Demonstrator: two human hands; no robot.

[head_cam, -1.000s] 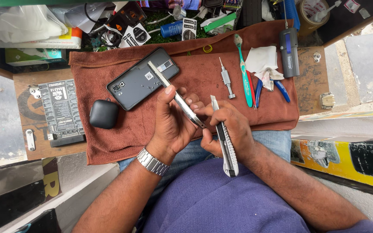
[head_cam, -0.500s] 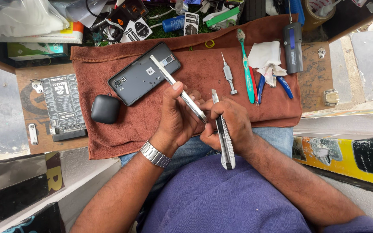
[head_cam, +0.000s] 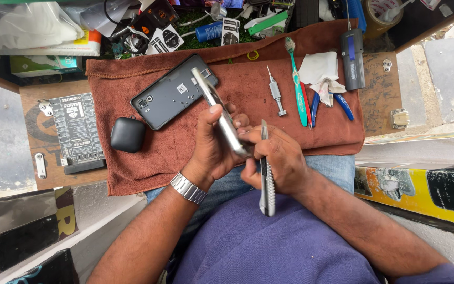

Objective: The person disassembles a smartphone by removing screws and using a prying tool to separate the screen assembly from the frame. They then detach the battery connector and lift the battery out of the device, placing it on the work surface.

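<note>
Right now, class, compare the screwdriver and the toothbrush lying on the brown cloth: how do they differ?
The screwdriver is short, silvery metal, ending in a thin pointed tip. The toothbrush is clearly longer, teal green plastic, ending in a bristled head. The screwdriver lies apart from other tools; the toothbrush lies right beside a red pen. Both lie flat on the brown cloth, working ends away from the person, untouched by either hand.

Wooden worktop (head_cam: 379, 94), worn, draped with a brown cloth (head_cam: 227, 89); grey paved floor (head_cam: 447, 68) at right; even daylight.

left hand (head_cam: 214, 150) gripping phone (head_cam: 222, 118), right hand (head_cam: 282, 158) knife (head_cam: 266, 173)
</note>
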